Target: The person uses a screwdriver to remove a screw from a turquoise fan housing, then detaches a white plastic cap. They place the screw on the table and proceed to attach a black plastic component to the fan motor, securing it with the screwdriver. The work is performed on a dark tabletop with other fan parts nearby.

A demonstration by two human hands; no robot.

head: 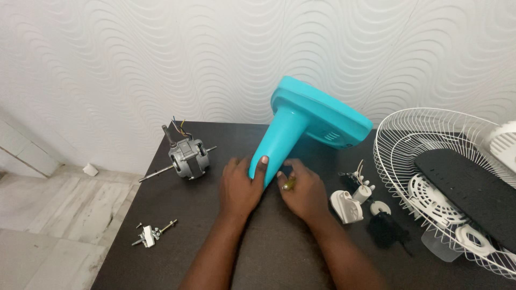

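Teal fan base [312,126] tipped at table [215,258] centre; left hand [239,188] wraps its neck, right hand [303,193] braces it, fingers curled; motor [185,158] at 9 o'clock; top-heavy base could topple onto grille [398,139].

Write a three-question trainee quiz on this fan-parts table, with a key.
1. True or false: both hands touch the turquoise plastic fan stand.
2. Which lies nearest the left hand? A) grey metal motor with shaft B) white wire fan guard C) black cable bundle
3. Name what lies by the dark table's left edge.

Key: 1 true, the right hand too; 2 A; 3 small pile of screws and bolts.
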